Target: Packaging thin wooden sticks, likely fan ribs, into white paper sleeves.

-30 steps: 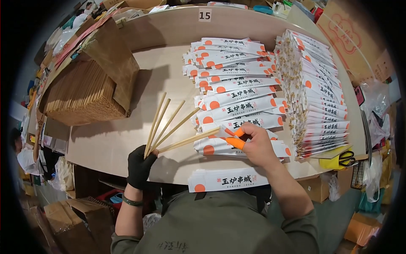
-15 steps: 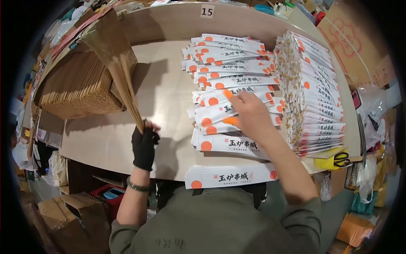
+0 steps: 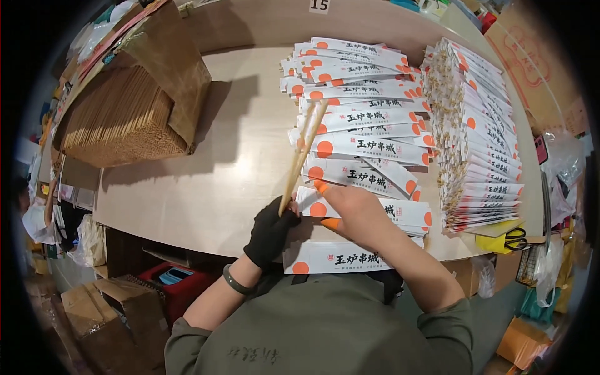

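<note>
My left hand [image 3: 272,232], in a black glove with bare fingertips, is closed around the lower ends of a few pale wooden chopsticks [image 3: 306,147], which point up and away. Orange covers sit on the thumb and forefinger of my right hand [image 3: 359,211]. Those two fingers are apart over a stack of white paper chopstick sleeves [image 3: 306,199], close beside my left hand; its other fingers are partly hidden. Nearer to me, another stack of sleeves [image 3: 325,257] with orange dots lies along the table edge.
Overlapping rows of sleeves [image 3: 359,72] cover the table's middle right, beside a tall pile of filled sleeves [image 3: 487,137]. At left, an opened brown paper pack [image 3: 172,59] holds many chopsticks [image 3: 119,119]. Black-handled scissors [image 3: 515,239] lie at the right edge by something yellow.
My left hand has moved right with the chopsticks, away from the paper pack. My right hand has come down toward me, from the sleeve rows to the nearer stack. The view has shifted slightly.
</note>
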Demonstrator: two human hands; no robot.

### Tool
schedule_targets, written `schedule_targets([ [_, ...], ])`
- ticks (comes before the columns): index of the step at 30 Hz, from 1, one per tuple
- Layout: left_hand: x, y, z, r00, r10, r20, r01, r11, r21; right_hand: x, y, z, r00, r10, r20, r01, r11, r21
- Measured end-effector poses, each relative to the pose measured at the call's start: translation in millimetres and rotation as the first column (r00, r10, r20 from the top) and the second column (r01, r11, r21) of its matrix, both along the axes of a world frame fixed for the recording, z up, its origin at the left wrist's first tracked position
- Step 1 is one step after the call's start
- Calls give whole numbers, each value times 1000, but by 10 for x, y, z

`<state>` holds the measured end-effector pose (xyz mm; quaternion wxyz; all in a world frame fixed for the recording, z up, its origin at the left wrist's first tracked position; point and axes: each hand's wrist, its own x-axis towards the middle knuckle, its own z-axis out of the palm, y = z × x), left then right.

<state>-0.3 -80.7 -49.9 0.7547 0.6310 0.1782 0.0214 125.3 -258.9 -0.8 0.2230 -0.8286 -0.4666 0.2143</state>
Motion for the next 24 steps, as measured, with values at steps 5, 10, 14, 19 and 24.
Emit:
schedule_targets([
  [5, -103, 402, 67, 967, 226, -118, -147, 873, 465, -163, -79, -91, 884, -45, 466, -106, 950, 292],
  [10, -222, 487, 10, 954, 285, -90, -266, 947, 181, -285, -145, -167, 852, 25, 523, -163, 962, 219],
  [14, -313, 457, -6, 959, 277, -56, -257, 939, 229, -296, -185, -245, 873, -106, 477, -103, 914, 392],
  [19, -460, 498, 142, 964, 248, -92, -209, 928, 310, -214, -170, -245, 946, -191, 261, 41, 871, 489],
  [24, -629, 651, 245, 996, 81, -33, -56, 876, 479, -72, -138, 24, 766, -367, -528, 583, 743, 329],
])
